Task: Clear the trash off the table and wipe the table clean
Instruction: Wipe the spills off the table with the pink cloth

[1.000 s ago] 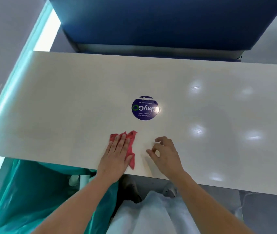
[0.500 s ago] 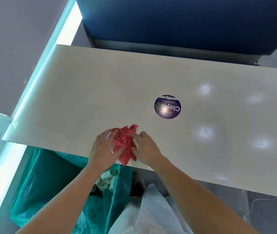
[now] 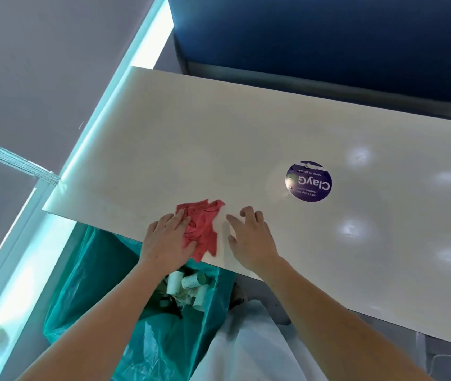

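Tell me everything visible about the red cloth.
The red cloth is thin and crumpled, with what look like small dark dots, perhaps a perforated wipe. It lies bunched on the table at its near edge, one corner reaching the edge above the green bag. The left hand presses on its left part, thumb across it. The right hand lies just to its right; contact there is unclear.

The left hand [image 3: 167,242] covers part of a red cloth [image 3: 205,226], whose right edge is smeared by blur. The table [image 3: 218,127] runs out of frame at right. Small print on the round sticker [image 3: 308,181] is unreadable. The left arm [image 3: 103,320] partly hides trash [image 3: 191,283] in the green bag [image 3: 81,284].
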`<state>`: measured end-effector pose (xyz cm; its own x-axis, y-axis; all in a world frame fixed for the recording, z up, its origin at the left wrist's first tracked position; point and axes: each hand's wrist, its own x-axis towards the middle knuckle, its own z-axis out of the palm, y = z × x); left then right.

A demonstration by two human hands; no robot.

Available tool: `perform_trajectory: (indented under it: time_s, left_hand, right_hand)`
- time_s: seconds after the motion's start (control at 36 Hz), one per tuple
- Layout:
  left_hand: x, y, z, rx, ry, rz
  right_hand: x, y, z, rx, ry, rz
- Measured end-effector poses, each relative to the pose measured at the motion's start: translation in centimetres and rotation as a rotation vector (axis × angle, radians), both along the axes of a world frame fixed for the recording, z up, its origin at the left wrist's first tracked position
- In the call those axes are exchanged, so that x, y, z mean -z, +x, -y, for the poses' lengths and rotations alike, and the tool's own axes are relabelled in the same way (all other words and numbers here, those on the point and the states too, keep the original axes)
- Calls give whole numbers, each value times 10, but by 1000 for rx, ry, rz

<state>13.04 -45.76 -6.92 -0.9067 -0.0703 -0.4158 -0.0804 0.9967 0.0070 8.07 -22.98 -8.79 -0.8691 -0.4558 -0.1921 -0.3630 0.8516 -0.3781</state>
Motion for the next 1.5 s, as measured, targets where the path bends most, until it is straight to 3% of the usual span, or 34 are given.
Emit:
perform_trajectory:
  time_s: [0.08, 0.22, 0.53, 0.75, 0.83, 0.97, 1.14, 1.22, 1.5]
  left_hand:
    - [-1, 6, 13, -96, 38, -68]
    - [19, 21, -2, 37, 134, -22]
    - [27, 32, 106, -457, 108, -35]
    - [13, 20, 96, -565, 98, -138]
    - [0, 18, 85, -577, 235, -179]
    - [-32, 15, 48, -579, 656, -158]
    - [-57, 4, -11, -493, 1010, -32]
    - [-66, -3, -44, -429, 1058, -27]
    - [-101, -57, -190, -215, 1112, -38]
  right_hand:
    - [1, 0, 11, 1, -25, -30]
    - [-3, -1, 40, 22, -69, -58]
    - [-1, -7, 58, 3, -87, -43]
    - [-13, -6, 64, 10, -148, -14]
    - [-20, -10, 62, -10, -127, 70]
    - [-36, -14, 54, -64, -171, 257]
    - [-60, -24, 26, -16, -438, 494]
    - [-81, -28, -2, 57, -491, 600]
    - [-124, -34, -175, 265, -699, 587]
